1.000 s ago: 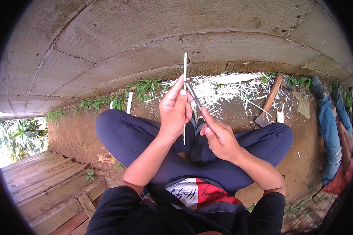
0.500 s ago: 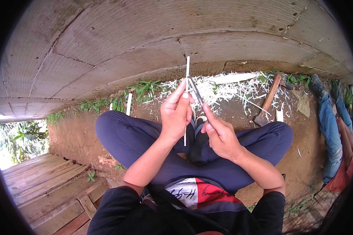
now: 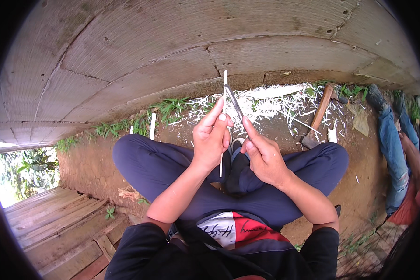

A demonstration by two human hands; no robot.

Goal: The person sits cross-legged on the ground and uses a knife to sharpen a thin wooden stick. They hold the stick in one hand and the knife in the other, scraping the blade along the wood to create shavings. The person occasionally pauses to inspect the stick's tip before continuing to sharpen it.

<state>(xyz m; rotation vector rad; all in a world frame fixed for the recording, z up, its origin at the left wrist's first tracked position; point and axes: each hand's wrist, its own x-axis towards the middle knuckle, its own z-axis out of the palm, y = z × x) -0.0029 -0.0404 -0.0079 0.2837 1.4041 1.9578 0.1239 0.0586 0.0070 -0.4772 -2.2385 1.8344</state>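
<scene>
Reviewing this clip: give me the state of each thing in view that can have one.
Left grip: closed on the white stick
Right grip: closed on the dark blade
White stick: held, both ends free
Dark blade: held slanted, tip at the stick
White shavings: loose, scattered
Wooden-handled tool: set down, unheld

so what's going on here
Someone sits cross-legged on the ground facing a wall. The left hand holds a thin pale stick; the right hand grips a narrow dark blade, its tip at the stick just beyond the left hand. White shavings lie scattered ahead, with a wooden-handled hatchet to the right.
</scene>
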